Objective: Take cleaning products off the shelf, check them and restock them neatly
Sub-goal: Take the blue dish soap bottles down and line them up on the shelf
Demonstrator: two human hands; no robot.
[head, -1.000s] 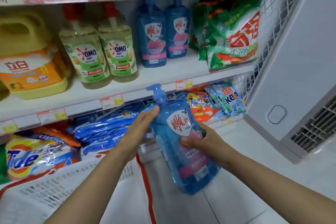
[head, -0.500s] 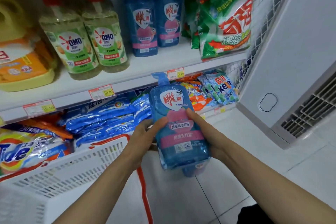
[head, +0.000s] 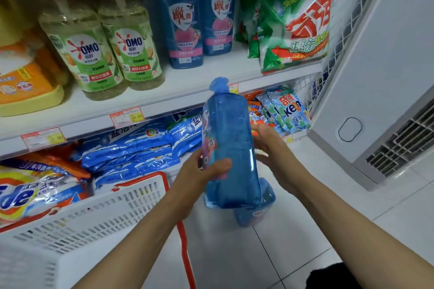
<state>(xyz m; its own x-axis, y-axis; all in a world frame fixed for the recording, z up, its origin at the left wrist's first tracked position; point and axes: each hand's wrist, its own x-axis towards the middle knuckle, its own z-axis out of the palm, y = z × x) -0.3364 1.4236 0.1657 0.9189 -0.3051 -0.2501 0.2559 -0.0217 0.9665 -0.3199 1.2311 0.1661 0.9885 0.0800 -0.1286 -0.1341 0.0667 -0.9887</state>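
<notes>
A blue pump bottle of detergent stands upright in the air in front of the shelf, its side turned toward me and its label facing left. My left hand grips its lower left side with the thumb across the front. On its right side is my right hand, fingers behind the bottle. A second blue bottle shows just behind and below it; I cannot tell whether it is joined to the first. Two matching blue bottles stand on the white shelf above.
Two green OMO bottles and a yellow jug stand left on the shelf, green powder bags at right. Blue bags and Tide bags fill the lower shelf. A white basket sits at lower left, a white freezer at right.
The bottle went from tilted to upright, then was turned so its label now faces left instead of toward me. Both hands shifted their grip around it. The view moved closer to the shelf.
</notes>
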